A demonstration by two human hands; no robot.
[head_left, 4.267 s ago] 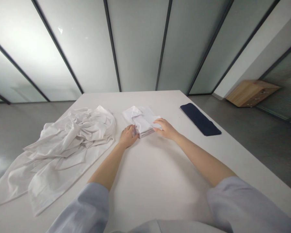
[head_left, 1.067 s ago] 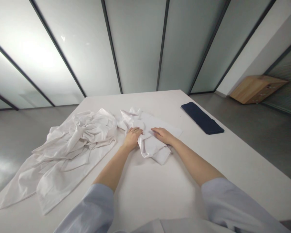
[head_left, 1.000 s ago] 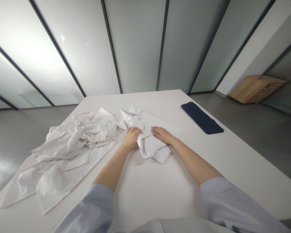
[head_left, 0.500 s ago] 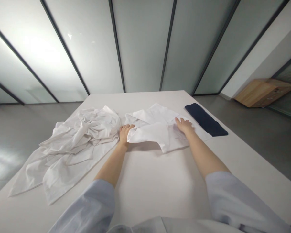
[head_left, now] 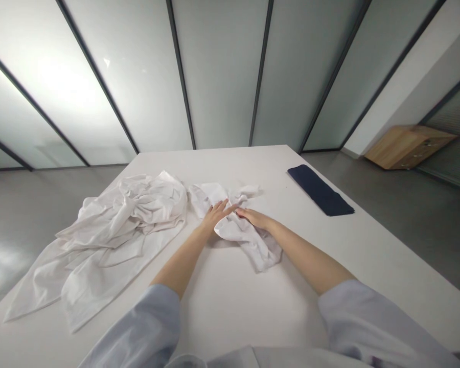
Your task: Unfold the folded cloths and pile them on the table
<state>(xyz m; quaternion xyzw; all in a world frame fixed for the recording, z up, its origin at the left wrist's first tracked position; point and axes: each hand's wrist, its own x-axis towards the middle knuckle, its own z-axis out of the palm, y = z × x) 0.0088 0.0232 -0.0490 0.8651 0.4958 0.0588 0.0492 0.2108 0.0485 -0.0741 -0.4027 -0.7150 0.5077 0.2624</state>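
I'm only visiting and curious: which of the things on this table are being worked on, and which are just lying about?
In hand:
- small white garment, crumpled
- left hand and right hand, both flat on it with fingers open

Lying about:
- big heap of white cloth, to the left
- folded dark blue cloth, far right
- white table
- wooden cabinet on the floor

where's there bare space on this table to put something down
Bare table runs wide between the forearms and the near edge, and from the small white garment across to the navy folded cloth. The far strip behind both is bare too. It is crowded on the left: the big white pile almost meets the garment under the left hand and right hand.
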